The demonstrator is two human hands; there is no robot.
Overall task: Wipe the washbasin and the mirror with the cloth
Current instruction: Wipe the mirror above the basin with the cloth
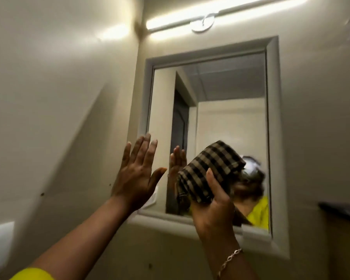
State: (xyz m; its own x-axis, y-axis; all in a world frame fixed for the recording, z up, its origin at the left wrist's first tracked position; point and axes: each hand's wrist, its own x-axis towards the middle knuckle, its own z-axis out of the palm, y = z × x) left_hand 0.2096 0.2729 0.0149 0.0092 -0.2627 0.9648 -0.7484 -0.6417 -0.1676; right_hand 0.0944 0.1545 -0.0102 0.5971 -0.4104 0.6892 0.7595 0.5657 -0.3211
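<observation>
The cloth is checked in dark brown, almost black, and tan. The mirror has a plain, pale grey-white frame, and the wall around it is flat cream with a few small dark specks. A bright yellow sleeve shows at the bottom edge, and the garment reflected in the glass is the same yellow. The bracelet is a pale metallic chain. The tube light glows white. The reflected door is dark grey.
</observation>
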